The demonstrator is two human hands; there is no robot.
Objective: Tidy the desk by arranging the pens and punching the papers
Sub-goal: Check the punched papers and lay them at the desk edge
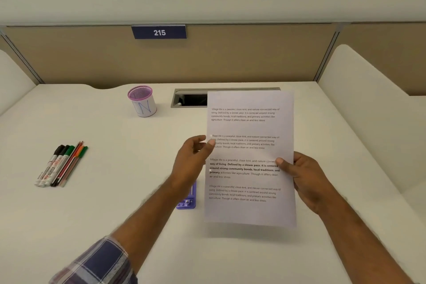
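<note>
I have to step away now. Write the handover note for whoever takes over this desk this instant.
Hands: left hand pinches the left edge of the paper; right hand grips its right edge, holding the sheet up over the desk.
Things: pens and markers lie bunched on the desk's left; the purple mesh cup at the back holds none; the purple punch sits under the left forearm.
Done: the paper's left margin seems to show punched holes.
Left: set the paper down, put the pens in the cup.

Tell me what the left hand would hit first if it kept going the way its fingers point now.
The left hand points rightward and already pinches the paper at its left edge, so the sheet comes first; beyond it, probably the right hand, though depth is unclear.
</note>
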